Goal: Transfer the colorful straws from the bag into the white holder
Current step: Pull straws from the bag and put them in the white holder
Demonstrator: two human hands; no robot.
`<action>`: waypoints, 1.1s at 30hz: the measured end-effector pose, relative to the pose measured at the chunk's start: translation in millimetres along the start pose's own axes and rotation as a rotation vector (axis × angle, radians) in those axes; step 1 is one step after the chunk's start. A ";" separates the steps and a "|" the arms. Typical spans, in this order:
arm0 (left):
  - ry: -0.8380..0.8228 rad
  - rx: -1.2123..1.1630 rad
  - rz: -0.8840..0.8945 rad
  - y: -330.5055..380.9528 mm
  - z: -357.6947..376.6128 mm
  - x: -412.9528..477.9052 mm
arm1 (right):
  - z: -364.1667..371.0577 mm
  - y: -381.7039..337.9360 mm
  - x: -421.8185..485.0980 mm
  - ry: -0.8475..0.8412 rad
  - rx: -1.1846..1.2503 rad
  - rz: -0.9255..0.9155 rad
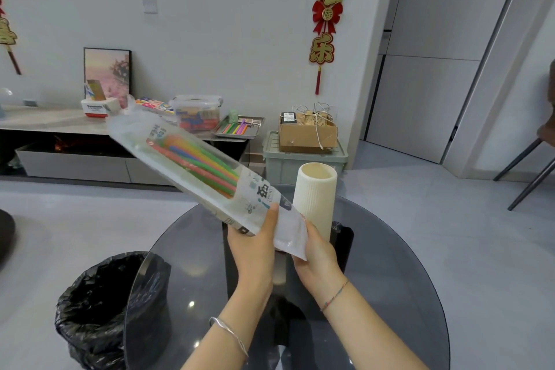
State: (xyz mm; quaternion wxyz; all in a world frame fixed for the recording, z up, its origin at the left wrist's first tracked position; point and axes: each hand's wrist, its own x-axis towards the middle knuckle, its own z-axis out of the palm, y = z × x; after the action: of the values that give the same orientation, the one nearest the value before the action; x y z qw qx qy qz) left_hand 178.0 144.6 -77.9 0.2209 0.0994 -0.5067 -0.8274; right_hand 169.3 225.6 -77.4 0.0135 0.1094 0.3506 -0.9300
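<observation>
A long clear plastic bag with printed white ends slants up to the left above the table. Several colorful straws lie inside it, red, green, yellow and orange. My left hand grips the bag's lower end from below, thumb on top. My right hand holds the same end at its corner. A tall white ribbed holder stands upright on the round dark glass table, just behind my right hand, its mouth open and nothing visible inside.
A bin lined with a black bag sits on the floor at the table's left. Farther back stand a low cabinet with boxes and a metal tray, a grey crate with a cardboard box, and chair legs at right.
</observation>
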 end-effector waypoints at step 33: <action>0.152 -0.451 -0.503 16.2 -17.3 19.6 | -10.6 -45.6 14.9 0.002 -0.783 -0.501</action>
State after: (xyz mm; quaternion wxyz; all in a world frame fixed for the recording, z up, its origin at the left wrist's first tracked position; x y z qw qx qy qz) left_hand 171.8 115.4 -70.5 0.0636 0.2314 -0.2528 -0.9373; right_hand 152.2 267.6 -58.7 -0.1718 0.0090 0.6910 -0.7021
